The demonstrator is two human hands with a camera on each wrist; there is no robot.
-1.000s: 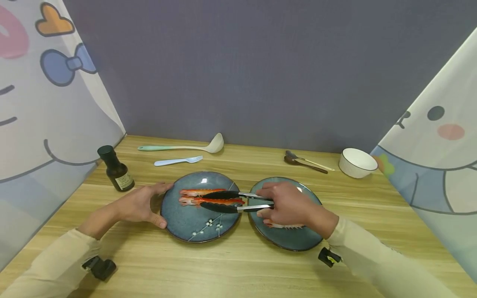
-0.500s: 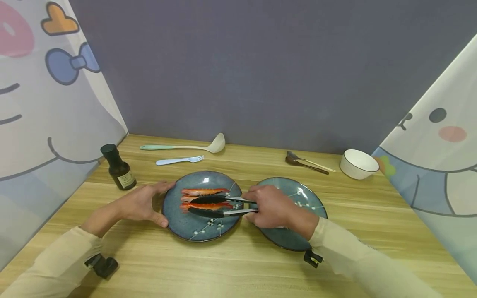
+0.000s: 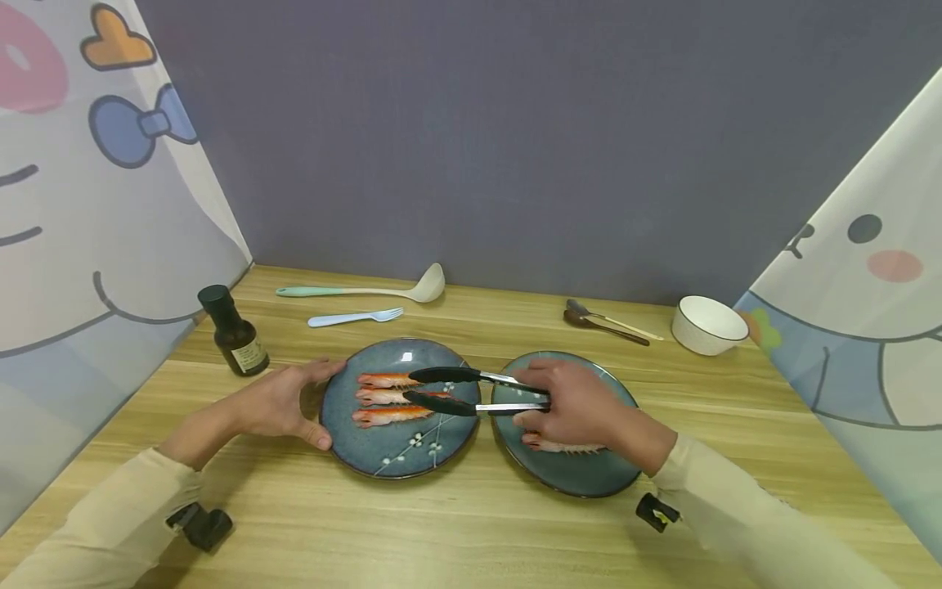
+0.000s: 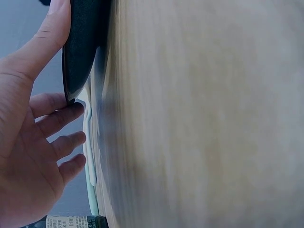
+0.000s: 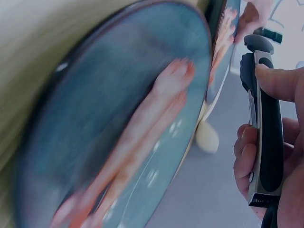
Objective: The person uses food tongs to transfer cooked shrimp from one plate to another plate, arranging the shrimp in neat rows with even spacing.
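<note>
Two blue-glazed plates sit side by side on the wooden table. The left plate (image 3: 383, 458) carries three orange shrimps (image 3: 384, 397) lying in a row. My left hand (image 3: 283, 405) rests against its left rim, thumb at the near edge, fingers loosely straight; the left wrist view shows my thumb on the dark plate rim (image 4: 78, 52). My right hand (image 3: 581, 405) grips black-tipped metal tongs (image 3: 449, 375) above the right plate (image 3: 589, 483). The tongs' tips stand apart and empty over the left plate. One pale shrimp (image 3: 562, 447) lies on the right plate (image 5: 95, 109), seen close as a shrimp (image 5: 142, 133) beside the tongs' handle (image 5: 267, 142).
A dark bottle (image 3: 231, 331) stands at the left. A mint-handled ladle (image 3: 368, 290) and a pale fork (image 3: 353, 317) lie behind the plates. Two spoons (image 3: 603, 321) and a white bowl (image 3: 708, 324) sit at the back right. Cartoon curtains flank the table; a grey wall closes the back.
The tongs carried a shrimp onto the left plate and let it go; it now lies as the third in the row. The tongs have spread and drawn back to the right.
</note>
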